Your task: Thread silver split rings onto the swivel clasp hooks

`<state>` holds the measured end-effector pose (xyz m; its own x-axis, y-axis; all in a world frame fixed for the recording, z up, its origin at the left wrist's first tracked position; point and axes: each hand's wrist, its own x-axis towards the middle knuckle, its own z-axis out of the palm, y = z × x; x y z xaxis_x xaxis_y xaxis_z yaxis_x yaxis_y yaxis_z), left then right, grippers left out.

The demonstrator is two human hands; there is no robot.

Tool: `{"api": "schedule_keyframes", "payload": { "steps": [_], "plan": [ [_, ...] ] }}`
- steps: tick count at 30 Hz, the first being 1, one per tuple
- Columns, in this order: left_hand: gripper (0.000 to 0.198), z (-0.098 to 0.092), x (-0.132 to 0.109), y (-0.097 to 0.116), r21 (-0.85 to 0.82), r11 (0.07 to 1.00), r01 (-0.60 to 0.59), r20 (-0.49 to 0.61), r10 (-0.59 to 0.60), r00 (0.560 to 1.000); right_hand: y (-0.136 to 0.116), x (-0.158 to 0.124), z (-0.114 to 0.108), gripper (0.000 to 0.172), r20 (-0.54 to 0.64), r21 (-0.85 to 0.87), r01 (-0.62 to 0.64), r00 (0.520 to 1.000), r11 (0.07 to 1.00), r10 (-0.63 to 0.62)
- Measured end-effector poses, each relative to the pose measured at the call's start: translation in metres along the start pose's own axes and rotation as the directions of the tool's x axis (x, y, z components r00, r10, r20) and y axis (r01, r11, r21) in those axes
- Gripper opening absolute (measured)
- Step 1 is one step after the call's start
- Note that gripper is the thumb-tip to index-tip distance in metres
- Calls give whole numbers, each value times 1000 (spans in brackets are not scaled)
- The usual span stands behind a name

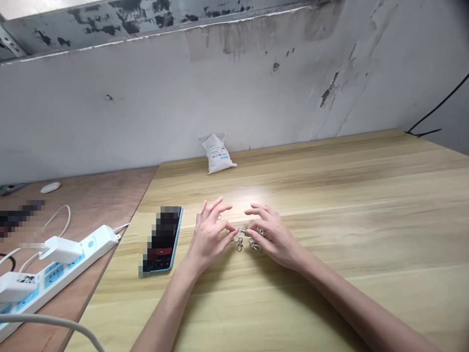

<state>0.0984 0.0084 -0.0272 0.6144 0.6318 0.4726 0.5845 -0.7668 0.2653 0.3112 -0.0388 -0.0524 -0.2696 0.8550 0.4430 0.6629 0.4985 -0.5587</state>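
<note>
Small metal clasps (255,245) and rings lie on the light wooden table (348,205) between my hands. My right hand (273,234) pinches a small metal clasp (242,231) between thumb and index finger, its other fingers raised. Just left of it, my left hand (210,234) has thumb and index finger pressed together near the clasp's end; what they hold, if anything, is too small to make out. One clasp with a ring (239,243) lies just below the fingertips. A loose ring (219,217) shows behind my left hand's fingers.
A phone (166,239) lies left of my left hand. Near the wall stands a white packet (219,154). On the brown table (120,195) at the left are a power strip (88,249) with plugged chargers, cables and a white oval object (50,187).
</note>
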Motion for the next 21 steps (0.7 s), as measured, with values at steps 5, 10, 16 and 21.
{"api": "schedule_keyframes", "payload": {
  "steps": [5, 10, 16, 21],
  "plan": [
    [24, 8, 0, 12, 259, 961, -101, 27, 98, 995, -7, 2, 7, 18, 4, -168, 46, 999, 985, -46],
    [25, 10, -1, 19, 320, 944, -83, 26, 78, 997, -15, 5, 11, 20, -30, -223, 25, 999, 975, -32],
    [13, 4, 1, 14, 234, 972, 26, 29, -33, 999, -10, 4, 5, 20, -48, -195, 8, 999, 981, -17],
    [29, 3, -1, 7, 93, 991, 94, 113, -105, 988, -10, 4, 1, 19, -69, -181, 30, 997, 983, -43]
  ]
}}
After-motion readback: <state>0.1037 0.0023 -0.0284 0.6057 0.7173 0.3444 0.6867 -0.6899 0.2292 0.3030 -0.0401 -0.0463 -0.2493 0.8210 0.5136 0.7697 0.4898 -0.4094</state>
